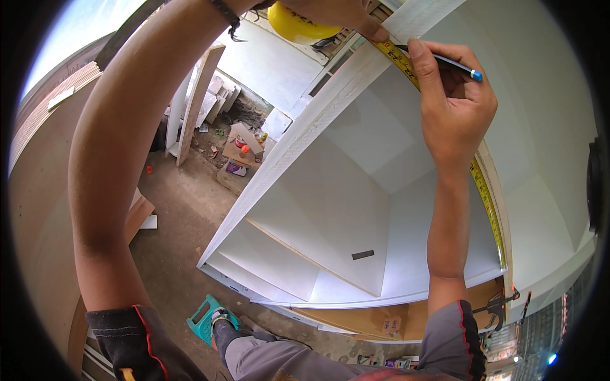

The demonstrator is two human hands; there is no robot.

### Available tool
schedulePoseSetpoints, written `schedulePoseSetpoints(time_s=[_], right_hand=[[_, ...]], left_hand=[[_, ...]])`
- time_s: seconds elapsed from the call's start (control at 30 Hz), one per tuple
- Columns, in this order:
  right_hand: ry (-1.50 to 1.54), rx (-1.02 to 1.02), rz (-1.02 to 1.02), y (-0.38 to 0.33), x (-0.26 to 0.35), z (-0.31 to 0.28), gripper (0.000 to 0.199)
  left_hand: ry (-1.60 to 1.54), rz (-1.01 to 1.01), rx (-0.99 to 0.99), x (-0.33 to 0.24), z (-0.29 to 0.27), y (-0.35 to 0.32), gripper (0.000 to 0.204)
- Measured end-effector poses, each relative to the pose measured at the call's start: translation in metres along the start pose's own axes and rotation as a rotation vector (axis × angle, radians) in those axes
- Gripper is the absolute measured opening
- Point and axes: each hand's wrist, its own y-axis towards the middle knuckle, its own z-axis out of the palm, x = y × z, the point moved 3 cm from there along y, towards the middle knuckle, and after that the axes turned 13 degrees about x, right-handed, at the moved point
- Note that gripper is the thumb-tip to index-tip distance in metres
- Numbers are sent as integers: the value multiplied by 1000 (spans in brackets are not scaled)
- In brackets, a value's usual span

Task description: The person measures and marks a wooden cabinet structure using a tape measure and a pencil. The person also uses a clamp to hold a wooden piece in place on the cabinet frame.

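At the top edge, my left hand [346, 14] is partly cut off by the picture. It is closed round a yellow tape measure [298, 25], its thumb pressed near the blade. The yellow blade [397, 58] runs over the pale wooden edge of a white cabinet frame [311, 130], passes behind my right hand and shows again along the cabinet's right edge, down to a corner. My right hand [454, 105] pinches a slim pencil [459, 66] with a blue end, its tip side close to the blade and the wooden edge.
A black clamp [499, 306] grips the cabinet's lower right corner. Inside, a small dark strip [363, 254] lies on a white panel. My foot rests on a teal plastic stool [204, 320]. Boards [198, 101] and scraps stand on the floor at the far left; stacked sheets [54, 101] lie further left.
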Motion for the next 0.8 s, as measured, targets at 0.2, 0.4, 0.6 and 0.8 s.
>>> schedulePoseSetpoints(time_s=[0.2,0.4,0.6,0.8], right_hand=[[9,2,6,-2,-1,2,15],[14,-4,-4,-1,-2,3,15],[6,-1,2,-1,0,2,15],[-4,6,8,0,1,2,15]], left_hand=[[-17,41,8,4,3,1,59],[42,-2,-13,4,3,5,59],[31,-36,-14,0,3,2,58],[22,-15,-4,2,2,-1,58]])
